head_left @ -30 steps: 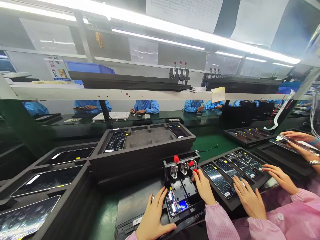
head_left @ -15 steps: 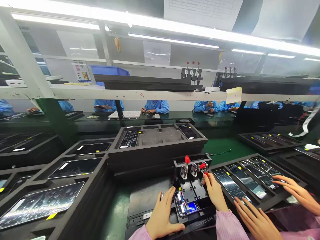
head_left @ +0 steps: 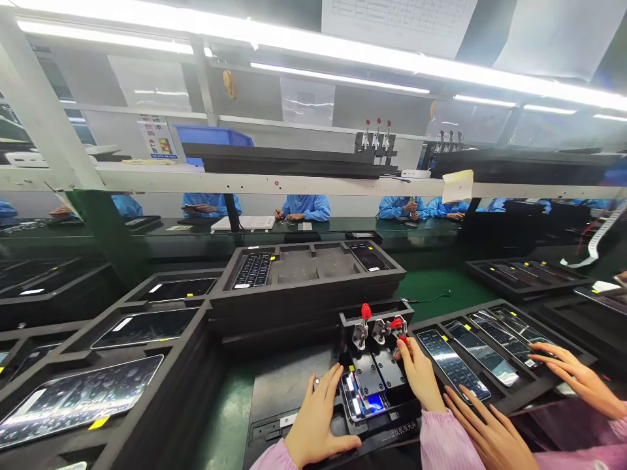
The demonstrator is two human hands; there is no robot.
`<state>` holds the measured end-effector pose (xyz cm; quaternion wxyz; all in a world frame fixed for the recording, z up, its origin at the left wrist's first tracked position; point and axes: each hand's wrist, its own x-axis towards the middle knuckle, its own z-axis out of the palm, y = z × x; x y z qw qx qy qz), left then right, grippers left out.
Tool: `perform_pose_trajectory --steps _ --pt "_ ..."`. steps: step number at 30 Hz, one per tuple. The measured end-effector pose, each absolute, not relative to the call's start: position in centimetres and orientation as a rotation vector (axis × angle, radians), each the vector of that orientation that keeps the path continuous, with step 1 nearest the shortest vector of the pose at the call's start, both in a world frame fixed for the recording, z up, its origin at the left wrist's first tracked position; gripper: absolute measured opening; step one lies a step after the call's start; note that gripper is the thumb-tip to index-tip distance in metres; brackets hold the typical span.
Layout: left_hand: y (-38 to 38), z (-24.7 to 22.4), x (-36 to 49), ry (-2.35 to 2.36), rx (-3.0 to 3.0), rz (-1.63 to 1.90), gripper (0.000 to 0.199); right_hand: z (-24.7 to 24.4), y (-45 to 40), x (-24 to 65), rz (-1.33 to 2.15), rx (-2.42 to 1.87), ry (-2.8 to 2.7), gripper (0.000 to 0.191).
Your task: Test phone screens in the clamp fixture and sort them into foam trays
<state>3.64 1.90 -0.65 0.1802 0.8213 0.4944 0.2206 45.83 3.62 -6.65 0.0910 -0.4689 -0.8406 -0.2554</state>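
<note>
In front of me stands a black clamping fixture with several toggle clamps whose handles are red-tipped. A phone lies in it, its screen lit blue and white, partly covered by the black pressure plates. My left hand rests at the fixture's left side by the phone, fingers stretched and thumb apart, with nothing in it. My right hand pinches the red handle of the right toggle clamp. Another clamp's red handle points upright.
Foam trays with phones stand left, ahead and right of the fixture. A co-worker's hands reach over the right tray. A white shelf beam crosses ahead, with people in blue sitting beyond it.
The co-worker's hands at the right have shifted slightly left over the tray. My own hands stay almost where they were, and the phone still sits in the fixture.
</note>
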Motion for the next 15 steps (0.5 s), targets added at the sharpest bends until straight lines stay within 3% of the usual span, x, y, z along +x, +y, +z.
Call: perform_pose_trajectory --steps 7,15 --pt "2.0 -0.6 3.7 1.402 2.315 0.622 0.109 -6.4 2.5 45.0 -0.766 -1.361 -2.430 0.051" --pt "1.8 -0.3 3.7 1.400 2.318 0.621 0.107 -6.4 2.7 44.6 -0.738 -1.383 -2.415 0.047"
